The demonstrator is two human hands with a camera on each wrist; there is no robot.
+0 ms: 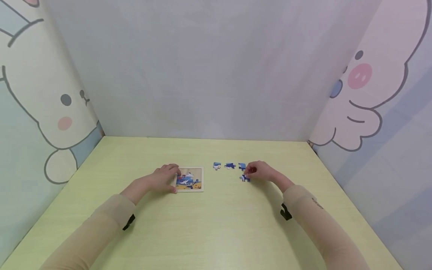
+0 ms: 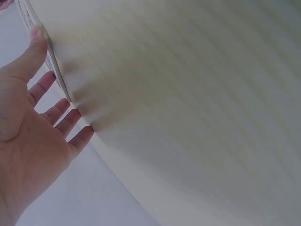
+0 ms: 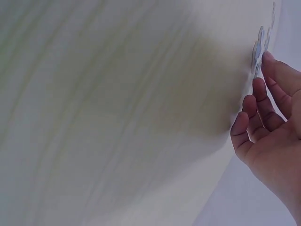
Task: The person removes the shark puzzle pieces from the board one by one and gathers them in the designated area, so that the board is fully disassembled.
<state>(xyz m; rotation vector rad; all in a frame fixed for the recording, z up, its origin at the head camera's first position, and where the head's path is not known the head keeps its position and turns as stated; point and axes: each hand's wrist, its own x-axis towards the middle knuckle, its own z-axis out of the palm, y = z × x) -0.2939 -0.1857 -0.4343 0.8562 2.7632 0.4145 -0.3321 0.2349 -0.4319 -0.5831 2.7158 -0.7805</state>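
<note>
A small jigsaw puzzle board (image 1: 203, 180) with a pale frame lies on the table, partly filled with a blue and yellow sea picture. My left hand (image 1: 164, 179) holds its left side, thumb at the near corner and fingers at the far part. In the left wrist view, the left hand (image 2: 40, 113) has its thumb and index finger at the board's edge (image 2: 59, 77). My right hand (image 1: 261, 170) pinches a blue and white puzzle piece (image 1: 244, 178) at the tabletop. In the right wrist view, the right hand's thumb and index fingertip meet beside the piece (image 3: 257, 54).
Loose puzzle pieces form a row beyond and between the hands: a left one (image 1: 216, 165), a dark blue middle one (image 1: 230, 165) and a right one (image 1: 242, 165) close to the right fingers. A pale yellow table (image 1: 216, 228) meets a grey back wall (image 1: 209, 75) and cartoon-printed side panels.
</note>
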